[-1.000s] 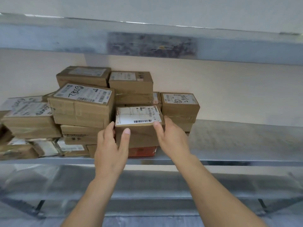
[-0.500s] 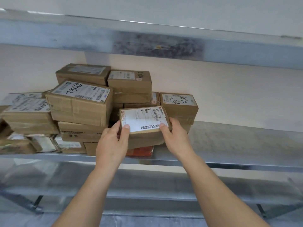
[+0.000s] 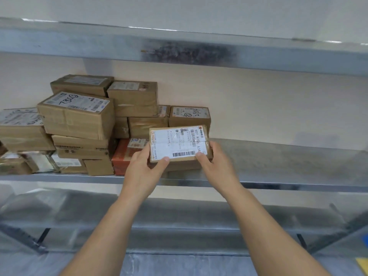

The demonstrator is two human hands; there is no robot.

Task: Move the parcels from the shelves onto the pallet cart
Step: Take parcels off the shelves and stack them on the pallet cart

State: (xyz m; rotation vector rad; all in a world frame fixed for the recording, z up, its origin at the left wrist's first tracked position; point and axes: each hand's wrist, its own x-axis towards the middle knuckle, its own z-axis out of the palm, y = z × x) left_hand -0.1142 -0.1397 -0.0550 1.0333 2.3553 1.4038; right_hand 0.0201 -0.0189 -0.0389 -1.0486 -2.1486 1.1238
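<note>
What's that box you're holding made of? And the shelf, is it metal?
The parcel looks like matte brown cardboard, with glossy clear tape glinting over its white paper label. The shelf does look like metal, probably galvanised steel, since it is grey, mottled and dully shiny.
</note>
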